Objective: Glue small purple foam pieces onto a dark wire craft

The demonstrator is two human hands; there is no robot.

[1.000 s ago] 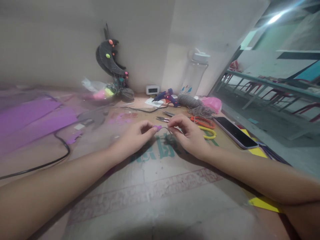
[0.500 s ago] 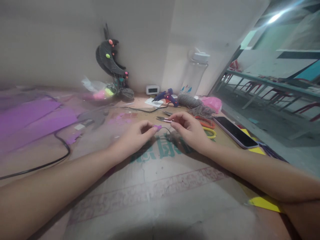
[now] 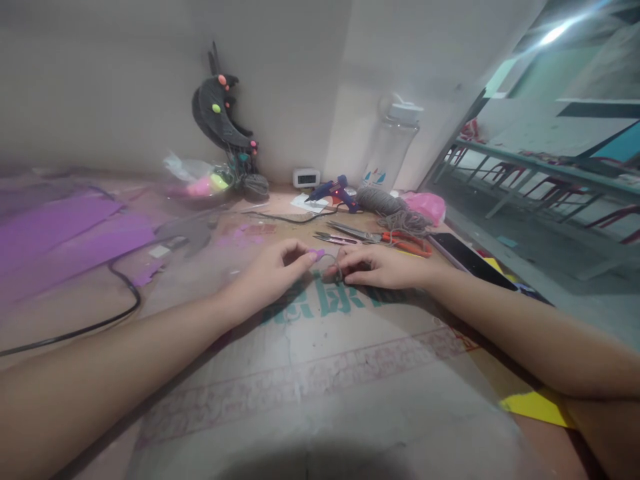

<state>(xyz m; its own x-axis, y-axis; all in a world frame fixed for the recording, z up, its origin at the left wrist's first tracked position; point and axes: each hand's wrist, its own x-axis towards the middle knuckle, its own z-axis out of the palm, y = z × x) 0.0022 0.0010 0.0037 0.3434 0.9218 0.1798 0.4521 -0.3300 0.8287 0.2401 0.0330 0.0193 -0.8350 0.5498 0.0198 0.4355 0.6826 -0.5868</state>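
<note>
A small purple piece (image 3: 317, 254) is pinched between thumb and forefinger of the left hand (image 3: 274, 268). From it a thin grey strand (image 3: 328, 256) is curved across to the right hand (image 3: 377, 265), its fingers curled; whether the strand is gripped there cannot be told. Just beyond the right hand, snips (image 3: 336, 239) and orange-handled scissors (image 3: 407, 242) are laid on the worktop (image 3: 300, 367), backed by grey yarn (image 3: 383, 203) and a blue glue gun (image 3: 334, 192). To its right, a phone (image 3: 473, 261) is partly covered by the forearm. Both forearms are angled inward.
</note>
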